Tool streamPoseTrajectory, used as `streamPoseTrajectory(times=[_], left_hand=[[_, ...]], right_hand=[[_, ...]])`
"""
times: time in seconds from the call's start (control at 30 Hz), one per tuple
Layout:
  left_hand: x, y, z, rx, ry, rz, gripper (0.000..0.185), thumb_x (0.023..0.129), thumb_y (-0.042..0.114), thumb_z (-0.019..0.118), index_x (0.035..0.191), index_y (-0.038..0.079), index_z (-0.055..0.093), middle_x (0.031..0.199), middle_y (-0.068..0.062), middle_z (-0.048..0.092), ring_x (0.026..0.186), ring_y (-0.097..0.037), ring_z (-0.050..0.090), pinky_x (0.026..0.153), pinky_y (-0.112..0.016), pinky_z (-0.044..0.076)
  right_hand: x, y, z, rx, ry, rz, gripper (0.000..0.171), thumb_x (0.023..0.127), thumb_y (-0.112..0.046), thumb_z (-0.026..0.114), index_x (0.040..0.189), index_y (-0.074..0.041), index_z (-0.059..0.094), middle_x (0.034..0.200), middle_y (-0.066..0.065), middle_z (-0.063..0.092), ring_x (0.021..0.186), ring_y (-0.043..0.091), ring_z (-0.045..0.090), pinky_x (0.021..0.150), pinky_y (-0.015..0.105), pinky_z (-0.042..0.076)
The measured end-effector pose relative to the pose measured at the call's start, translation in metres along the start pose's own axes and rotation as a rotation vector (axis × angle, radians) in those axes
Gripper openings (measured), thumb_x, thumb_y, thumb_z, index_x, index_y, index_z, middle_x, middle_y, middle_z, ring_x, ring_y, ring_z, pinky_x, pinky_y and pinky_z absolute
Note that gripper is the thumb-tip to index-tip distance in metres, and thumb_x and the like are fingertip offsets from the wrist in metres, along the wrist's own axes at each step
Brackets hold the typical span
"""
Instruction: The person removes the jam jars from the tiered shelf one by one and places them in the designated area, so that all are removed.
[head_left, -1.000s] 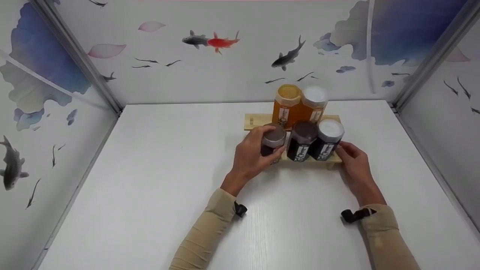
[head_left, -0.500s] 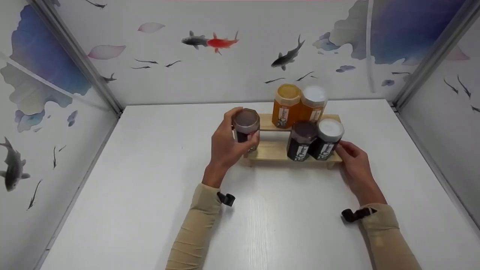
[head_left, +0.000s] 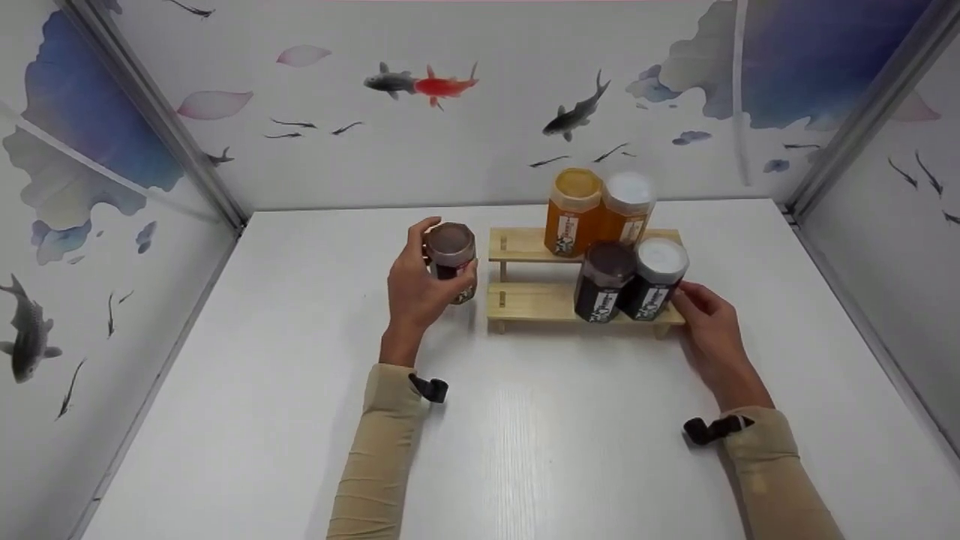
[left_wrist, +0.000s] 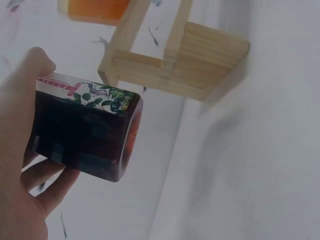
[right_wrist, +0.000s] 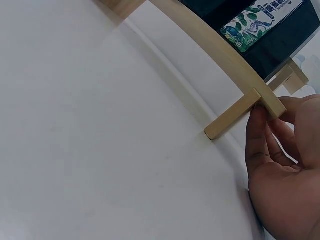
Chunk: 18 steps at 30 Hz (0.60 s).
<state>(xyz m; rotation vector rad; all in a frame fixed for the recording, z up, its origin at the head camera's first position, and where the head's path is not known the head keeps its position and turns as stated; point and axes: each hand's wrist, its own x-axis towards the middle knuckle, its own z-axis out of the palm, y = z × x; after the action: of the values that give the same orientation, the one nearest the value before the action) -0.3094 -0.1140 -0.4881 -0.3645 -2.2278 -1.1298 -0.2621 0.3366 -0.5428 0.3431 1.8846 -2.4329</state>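
My left hand (head_left: 416, 292) grips a dark jar (head_left: 452, 247) with a translucent lid, left of a two-tier wooden rack (head_left: 529, 301). In the left wrist view the jar (left_wrist: 82, 130) shows a printed plant label, and its base hangs over the table. At the other end of the rack, my right hand (head_left: 709, 326) pinches the end of the lower board (right_wrist: 272, 102) between thumb and fingers. Two dark jars stand on that lower tier: one with a dark lid (head_left: 609, 262), one with a white lid (head_left: 661, 259).
On the upper tier stand two amber jars, one yellow-lidded (head_left: 577, 184) and one white-lidded (head_left: 628, 191). Bare board shows at the left of both tiers. A white table (head_left: 300, 360) lies underneath, with printed wall panels (head_left: 480, 150) behind and at the sides.
My left hand has lifted the dark jar off the left of the lower tier and carried it left, clear of the rack. The right hand has stayed at the rack's end.
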Motion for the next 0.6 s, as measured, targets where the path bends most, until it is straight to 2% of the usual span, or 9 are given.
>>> streamPoseTrajectory(times=[0.17, 0.33, 0.47, 0.6], left_hand=[[-0.008, -0.017, 0.008, -0.017, -0.081, -0.073, 0.079, 0.087, 0.041, 0.090, 0.154, 0.019, 0.053, 0.123, -0.009, 0.075, 0.105, -0.022, 0.075, 0.086, -0.044, 0.065], [-0.016, -0.029, 0.016, -0.096, -0.156, -0.109, 0.080, 0.090, 0.038, 0.090, 0.156, 0.017, 0.051, 0.136, -0.010, 0.071, 0.122, -0.022, 0.072, 0.097, -0.044, 0.064], [-0.015, -0.031, 0.020, -0.133, -0.210, -0.136, 0.083, 0.094, 0.039, 0.087, 0.161, 0.016, 0.044, 0.143, -0.013, 0.068, 0.131, -0.024, 0.068, 0.106, -0.046, 0.061], [-0.012, -0.035, 0.021, -0.152, -0.243, -0.132, 0.083, 0.096, 0.039, 0.084, 0.163, 0.017, 0.041, 0.147, -0.014, 0.065, 0.136, -0.026, 0.066, 0.109, -0.047, 0.058]], right_hand=[[0.001, 0.001, 0.000, -0.058, 0.006, -0.025, 0.043, 0.105, -0.031, 0.073, 0.141, -0.011, 0.061, 0.138, -0.004, 0.057, 0.127, 0.006, 0.060, 0.102, 0.015, 0.056], [0.001, 0.001, -0.001, -0.045, -0.001, -0.012, 0.051, 0.104, -0.032, 0.074, 0.147, -0.010, 0.057, 0.140, -0.003, 0.056, 0.131, 0.008, 0.058, 0.104, 0.016, 0.055], [0.000, 0.000, -0.003, -0.062, 0.004, 0.007, 0.052, 0.105, -0.034, 0.073, 0.149, -0.012, 0.056, 0.141, -0.005, 0.055, 0.133, 0.008, 0.056, 0.104, 0.015, 0.055], [0.001, -0.001, -0.003, -0.059, -0.002, 0.007, 0.051, 0.105, -0.033, 0.072, 0.149, -0.012, 0.056, 0.141, -0.006, 0.056, 0.132, 0.006, 0.058, 0.104, 0.015, 0.055]])
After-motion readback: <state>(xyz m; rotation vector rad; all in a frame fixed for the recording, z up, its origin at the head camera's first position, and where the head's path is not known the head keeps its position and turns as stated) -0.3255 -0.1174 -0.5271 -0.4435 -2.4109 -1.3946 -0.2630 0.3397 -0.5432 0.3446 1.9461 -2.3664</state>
